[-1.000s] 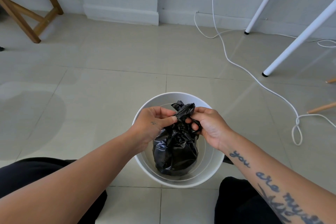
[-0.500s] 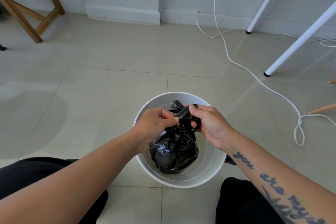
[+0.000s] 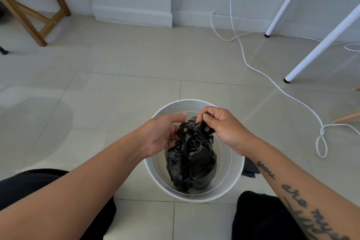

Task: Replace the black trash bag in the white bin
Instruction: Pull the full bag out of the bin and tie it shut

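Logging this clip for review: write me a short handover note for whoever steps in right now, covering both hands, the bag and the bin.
Right hand: pinching the gathered top of the black bag.
Left hand: at the bag's neck, fingers partly open and touching the plastic.
Bag: bunched shut at the top, sitting inside the white bin on the tiled floor.
Done: bag pulled off the rim and gathered.
Left: finish closing it, lift it out, fit a fresh bag. What may be folded dark plastic lies right of the bin.

The black trash bag's (image 3: 191, 163) bottom is hidden; perhaps left fingers (image 3: 175, 138) grip it.
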